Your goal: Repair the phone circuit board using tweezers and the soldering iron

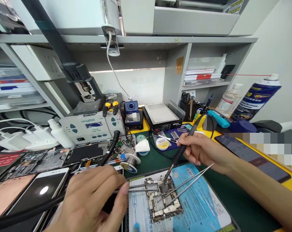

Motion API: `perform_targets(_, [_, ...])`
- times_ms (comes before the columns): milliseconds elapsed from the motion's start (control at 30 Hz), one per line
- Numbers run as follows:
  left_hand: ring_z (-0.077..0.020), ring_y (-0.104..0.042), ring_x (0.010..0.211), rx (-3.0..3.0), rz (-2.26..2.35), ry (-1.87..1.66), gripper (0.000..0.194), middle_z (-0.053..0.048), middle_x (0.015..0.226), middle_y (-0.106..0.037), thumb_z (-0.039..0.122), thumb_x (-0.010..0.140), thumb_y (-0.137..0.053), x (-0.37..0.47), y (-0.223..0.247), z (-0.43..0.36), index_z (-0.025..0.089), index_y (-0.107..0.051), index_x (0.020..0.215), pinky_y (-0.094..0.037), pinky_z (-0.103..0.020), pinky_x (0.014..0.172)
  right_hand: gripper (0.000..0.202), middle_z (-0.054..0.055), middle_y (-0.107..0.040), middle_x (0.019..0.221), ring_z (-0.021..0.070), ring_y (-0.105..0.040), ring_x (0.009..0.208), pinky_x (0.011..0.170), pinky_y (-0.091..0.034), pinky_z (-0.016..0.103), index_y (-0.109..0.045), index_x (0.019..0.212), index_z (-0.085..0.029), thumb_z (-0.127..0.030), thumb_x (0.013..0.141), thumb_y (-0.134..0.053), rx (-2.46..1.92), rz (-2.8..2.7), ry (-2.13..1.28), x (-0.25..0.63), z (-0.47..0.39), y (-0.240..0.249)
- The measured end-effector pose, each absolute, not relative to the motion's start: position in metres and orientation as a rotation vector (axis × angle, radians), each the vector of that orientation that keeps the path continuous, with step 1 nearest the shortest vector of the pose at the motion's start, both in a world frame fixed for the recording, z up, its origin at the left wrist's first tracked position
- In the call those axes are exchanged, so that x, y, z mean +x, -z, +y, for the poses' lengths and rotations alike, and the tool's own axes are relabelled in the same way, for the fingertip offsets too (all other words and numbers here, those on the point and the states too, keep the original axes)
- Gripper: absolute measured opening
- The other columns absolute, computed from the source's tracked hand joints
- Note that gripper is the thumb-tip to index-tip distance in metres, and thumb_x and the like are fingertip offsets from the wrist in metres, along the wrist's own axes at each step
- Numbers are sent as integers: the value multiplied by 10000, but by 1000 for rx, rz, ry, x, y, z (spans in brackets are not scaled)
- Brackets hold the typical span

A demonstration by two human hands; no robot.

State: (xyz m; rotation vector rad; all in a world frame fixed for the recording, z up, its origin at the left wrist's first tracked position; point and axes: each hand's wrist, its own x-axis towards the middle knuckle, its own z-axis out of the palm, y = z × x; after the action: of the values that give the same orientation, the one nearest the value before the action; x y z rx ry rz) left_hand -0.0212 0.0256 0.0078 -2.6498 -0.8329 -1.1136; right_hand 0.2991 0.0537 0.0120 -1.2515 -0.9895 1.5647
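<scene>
My left hand [92, 199] is closed on a pair of tweezers [141, 188], whose tips reach the shielded part of a circuit board [166, 211]. The board lies on a blue and white sheet [196, 206] on a mat. In my right hand [201, 149] is a black soldering iron [179, 154], its tip down at the board's upper edge. A second pair of tweezers [189, 185] lies slantwise across the board and sheet, below my right hand. Whether the left tweezers grip anything is too small to tell.
A solder spool [130, 162] stands behind the sheet. Phones [36, 193] and a black hose [110, 149] are at left, a hot air station [94, 127] behind. At right are another phone [252, 158] and a spray can [256, 96].
</scene>
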Motion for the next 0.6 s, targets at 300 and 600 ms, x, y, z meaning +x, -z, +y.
perform_targets(300, [-130,-529,588,-2645,-808,1149,201,19,678,-566,41,966,-541,-18,-2,23,195,-617,861,-353,-318,561,300,-27,-613,510,89,-505,386,346,-334,179,-654,775,-189,-395,721,-865,-1270,-1021,-1575,297,55,-10])
perform_targets(600, [-146,-501,585,-2627,-798,1135,210,9,667,-550,42,967,-548,-18,-2,21,193,-610,837,-343,-333,547,310,-29,-621,536,89,-520,405,353,-348,178,-657,785,-187,-393,703,-874,-1293,-1032,-1568,296,53,-12])
